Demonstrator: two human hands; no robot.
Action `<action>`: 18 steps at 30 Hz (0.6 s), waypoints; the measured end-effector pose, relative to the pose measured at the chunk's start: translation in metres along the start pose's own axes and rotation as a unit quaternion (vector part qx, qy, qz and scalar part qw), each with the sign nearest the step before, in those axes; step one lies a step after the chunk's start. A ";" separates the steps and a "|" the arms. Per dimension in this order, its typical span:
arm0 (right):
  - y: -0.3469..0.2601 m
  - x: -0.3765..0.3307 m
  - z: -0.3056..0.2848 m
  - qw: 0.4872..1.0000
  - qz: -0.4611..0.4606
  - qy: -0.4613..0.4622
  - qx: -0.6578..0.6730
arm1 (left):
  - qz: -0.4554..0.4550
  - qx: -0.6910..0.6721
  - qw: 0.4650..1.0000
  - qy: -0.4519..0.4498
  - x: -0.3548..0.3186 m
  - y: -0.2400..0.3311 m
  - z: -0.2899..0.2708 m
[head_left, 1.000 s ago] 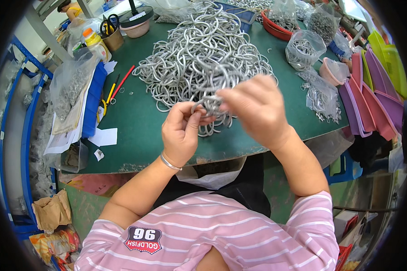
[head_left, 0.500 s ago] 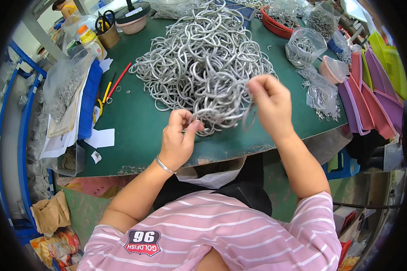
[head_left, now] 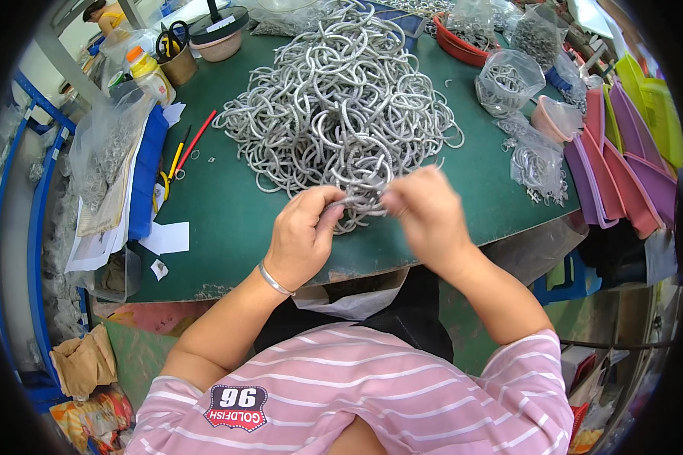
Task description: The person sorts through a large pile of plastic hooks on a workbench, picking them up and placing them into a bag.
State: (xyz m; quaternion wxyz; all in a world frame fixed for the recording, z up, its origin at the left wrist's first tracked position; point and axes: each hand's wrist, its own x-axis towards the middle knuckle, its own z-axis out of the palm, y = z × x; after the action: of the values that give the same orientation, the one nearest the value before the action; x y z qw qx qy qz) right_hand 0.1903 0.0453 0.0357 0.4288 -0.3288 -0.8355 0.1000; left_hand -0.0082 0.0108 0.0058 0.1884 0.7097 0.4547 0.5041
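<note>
A big heap of silver ribbed rings covers the middle of the green table. At the heap's near edge my left hand pinches one silver ring by its left end. My right hand grips the same ring's right end, fingers closed. Both hands hover just above the table, close together. A metal bangle sits on my left wrist.
Clear bags of small rings and a red bowl stand at the back right. Purple and green trays line the right edge. A yellow bottle, a cup with scissors, pencils and papers lie on the left.
My right hand came back down from the heap toward my left hand. Both hands now meet on one ring at the heap's near edge.
</note>
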 end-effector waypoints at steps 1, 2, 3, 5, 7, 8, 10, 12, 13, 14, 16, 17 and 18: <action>0.007 0.003 -0.002 0.993 0.082 0.039 0.073 | 0.069 0.068 0.995 0.003 0.004 -0.001 -0.004; 0.012 0.006 -0.003 0.973 0.164 0.078 0.146 | 0.137 0.136 0.981 0.006 0.007 -0.001 -0.006; 0.011 0.009 -0.002 0.957 0.204 0.105 0.177 | 0.118 0.124 0.985 0.010 0.008 0.007 -0.006; 0.007 0.013 0.001 0.981 0.128 0.088 0.116 | 0.052 0.052 0.997 -0.001 0.006 0.012 -0.002; -0.003 0.018 0.001 0.996 0.055 0.024 0.058 | 0.060 0.047 0.997 -0.013 0.006 0.012 -0.006; -0.006 0.021 -0.001 0.999 0.039 -0.003 0.017 | 0.056 0.048 0.997 -0.017 0.004 0.012 -0.008; -0.009 0.027 -0.007 0.996 0.003 -0.053 -0.075 | 0.055 0.044 0.997 -0.025 0.003 0.012 -0.010; -0.007 0.032 -0.007 0.996 0.071 -0.037 0.029 | 0.038 0.036 0.999 -0.005 0.001 0.018 -0.017; -0.004 0.038 -0.008 0.994 0.088 -0.008 0.059 | 0.030 0.033 0.999 0.007 0.000 0.020 -0.022; 0.000 0.043 -0.009 0.990 0.105 0.020 0.090 | -0.006 0.008 1.000 0.012 -0.001 0.020 -0.027; 0.008 0.051 -0.016 0.967 0.170 0.081 0.169 | -0.082 -0.158 0.982 0.061 0.008 0.028 -0.038; 0.004 0.053 -0.016 0.983 0.108 0.110 0.099 | -0.087 -0.184 0.978 0.055 0.011 0.029 -0.043; -0.002 0.053 -0.016 0.989 0.046 0.136 0.032 | -0.104 -0.203 0.971 0.066 0.013 0.028 -0.043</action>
State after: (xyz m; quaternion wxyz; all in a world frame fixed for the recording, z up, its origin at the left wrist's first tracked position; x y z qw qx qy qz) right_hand 0.1799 0.0759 0.0811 0.5434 -0.3640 -0.7497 0.1004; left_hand -0.0326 -0.0011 0.0510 0.3493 0.5706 0.4252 0.6096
